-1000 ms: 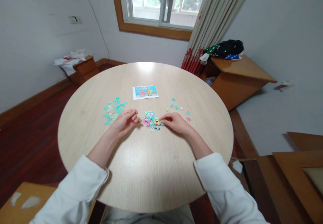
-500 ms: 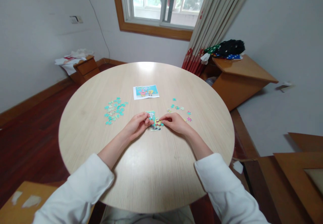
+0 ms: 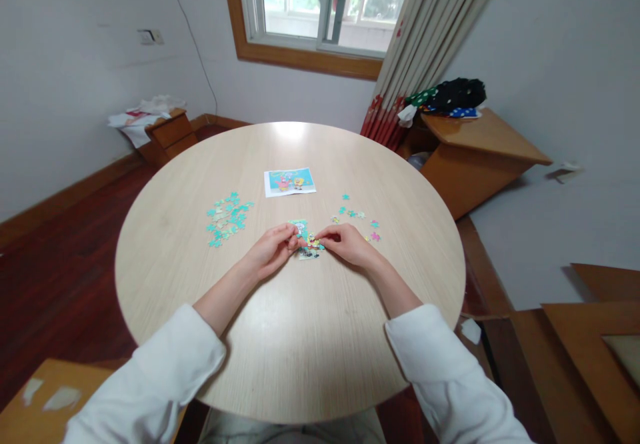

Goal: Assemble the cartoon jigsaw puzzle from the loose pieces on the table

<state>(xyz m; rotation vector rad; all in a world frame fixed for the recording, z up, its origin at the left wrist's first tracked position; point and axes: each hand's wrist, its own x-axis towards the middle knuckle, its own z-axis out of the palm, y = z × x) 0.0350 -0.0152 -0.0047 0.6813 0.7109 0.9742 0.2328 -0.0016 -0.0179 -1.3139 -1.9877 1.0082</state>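
A small, partly joined cartoon jigsaw point(image 3: 306, 241) lies in the middle of a round pale wooden table point(image 3: 280, 337). My left hand point(image 3: 271, 250) rests on its left side with the fingers curled together over the pieces. On the puzzle's right edge sits my right hand point(image 3: 346, 243), fingertips pinched. Whether either hand holds a loose piece is hidden. A heap of loose teal pieces point(image 3: 226, 219) lies to the left. Several scattered pieces point(image 3: 356, 219) lie to the right. A printed reference picture point(image 3: 289, 181) lies beyond the puzzle.
A low wooden cabinet point(image 3: 480, 151) with dark clothes on it stands at the right by a striped curtain point(image 3: 425, 44). A small wooden drawer unit point(image 3: 167, 134) with papers stands at the far left wall. Wooden boards point(image 3: 590, 337) lie on the floor at the right.
My left hand has moved right from beside the puzzle onto its left side and now covers part of it. My right hand has stayed at the puzzle's right edge.
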